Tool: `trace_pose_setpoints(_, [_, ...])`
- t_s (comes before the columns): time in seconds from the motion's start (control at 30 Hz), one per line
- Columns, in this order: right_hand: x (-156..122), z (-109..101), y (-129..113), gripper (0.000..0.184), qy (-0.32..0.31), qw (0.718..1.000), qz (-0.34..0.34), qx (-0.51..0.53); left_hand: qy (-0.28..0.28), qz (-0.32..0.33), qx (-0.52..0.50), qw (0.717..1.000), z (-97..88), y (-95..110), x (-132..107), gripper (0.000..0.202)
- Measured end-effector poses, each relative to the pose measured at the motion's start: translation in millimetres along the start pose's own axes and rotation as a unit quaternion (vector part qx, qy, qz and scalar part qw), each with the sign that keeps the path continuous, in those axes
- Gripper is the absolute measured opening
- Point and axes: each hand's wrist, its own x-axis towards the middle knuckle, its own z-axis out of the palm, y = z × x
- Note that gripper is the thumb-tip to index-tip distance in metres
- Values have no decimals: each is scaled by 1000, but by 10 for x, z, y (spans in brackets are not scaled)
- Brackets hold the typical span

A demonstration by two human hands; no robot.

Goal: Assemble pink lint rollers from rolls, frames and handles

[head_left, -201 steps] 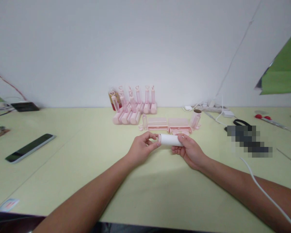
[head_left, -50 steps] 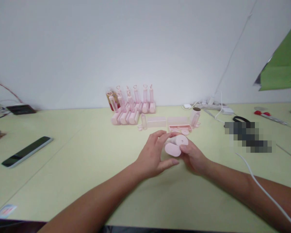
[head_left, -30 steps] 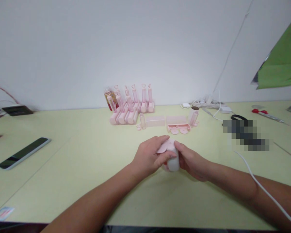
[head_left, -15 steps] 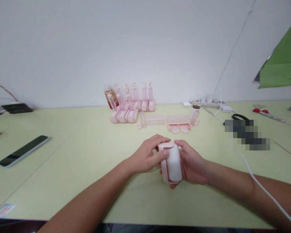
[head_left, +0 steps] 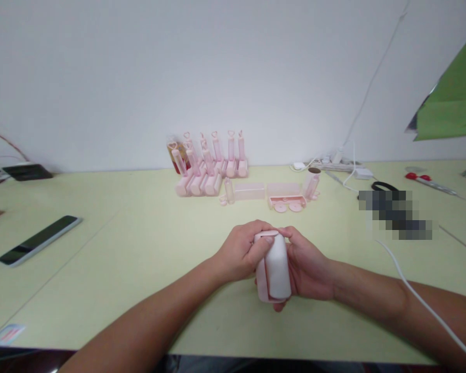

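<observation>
A white roll (head_left: 278, 269) sits upright inside a pink plastic case (head_left: 262, 284), held above the table in front of me. My left hand (head_left: 243, 251) is closed on the upper left of the case, its thumb pressing near the top of the roll. From behind and the right, my right hand (head_left: 308, 269) wraps the case and roll, fingertips showing underneath. Most of my right fingers are hidden. Beyond my hands lie an open pink case half (head_left: 287, 201) with two round pink discs (head_left: 280, 207), clear pink covers (head_left: 249, 191) and a brown-topped roll (head_left: 312, 178).
Several pink rollers with heart-topped handles (head_left: 200, 181) stand near the wall. A dark-faced slab (head_left: 41, 241) lies left. At right are a white cable (head_left: 415, 295), a power strip (head_left: 336, 166), a black loop (head_left: 388, 187) and a red-handled tool (head_left: 423, 177).
The case and roll have dropped slightly and turned a little in my hands. My left hand has shifted right, its thumb now nearer the roll's top.
</observation>
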Motion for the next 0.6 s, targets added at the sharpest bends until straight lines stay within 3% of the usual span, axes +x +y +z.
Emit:
trace_pose_setpoints(0.27, [-15,55,9,60,31,999,-9,5,1,-13,-22,1000,7,39,14,32])
trace_pose_setpoints(0.6, [-21,85,19,61,15,1000,0,14,18,-24,-52,998,18,44,12,29])
